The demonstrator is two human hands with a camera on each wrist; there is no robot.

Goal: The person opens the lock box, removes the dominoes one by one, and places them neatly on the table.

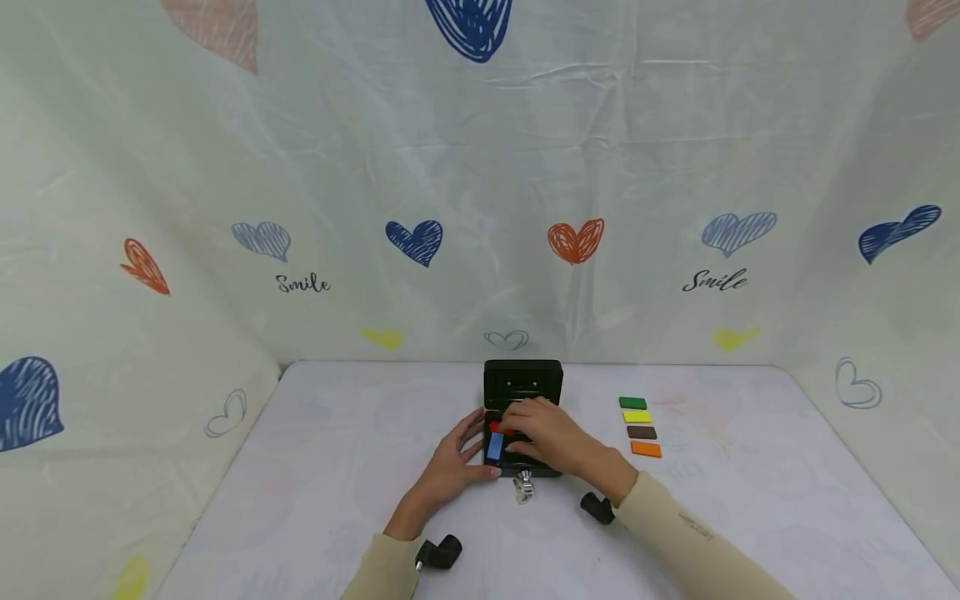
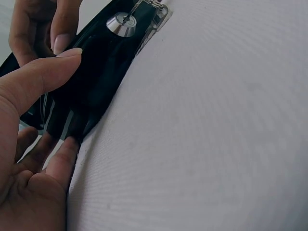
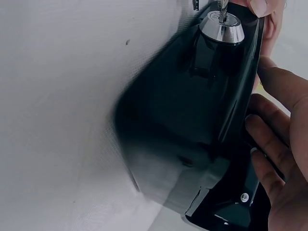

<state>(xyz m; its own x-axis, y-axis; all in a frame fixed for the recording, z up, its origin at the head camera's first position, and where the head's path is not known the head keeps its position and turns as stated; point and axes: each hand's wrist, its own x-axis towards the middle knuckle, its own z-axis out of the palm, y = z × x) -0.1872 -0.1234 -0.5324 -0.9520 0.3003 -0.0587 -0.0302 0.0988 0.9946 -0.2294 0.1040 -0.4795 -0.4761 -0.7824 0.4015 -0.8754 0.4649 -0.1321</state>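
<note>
A small black box (image 1: pixel 522 381) stands mid-table with its lid raised. A key (image 1: pixel 524 486) sits in the front lock (image 2: pixel 122 24). A blue block (image 1: pixel 495 447) and a red block (image 1: pixel 497 427) lie inside. My left hand (image 1: pixel 459 461) grips the box's left front corner, thumb (image 2: pixel 41 79) on the front wall and fingers (image 2: pixel 60 156) along the side. My right hand (image 1: pixel 550 433) lies over the open box with its fingers (image 3: pixel 272 159) inside the rim, beside the red block. Whether it holds anything is hidden.
To the right of the box, green (image 1: pixel 632 403), yellow (image 1: pixel 637 417), brown (image 1: pixel 642 432) and orange (image 1: pixel 646 449) blocks lie in a row on the white tabletop (image 1: pixel 315 467). Heart-printed cloth walls close in the table on the back and both sides.
</note>
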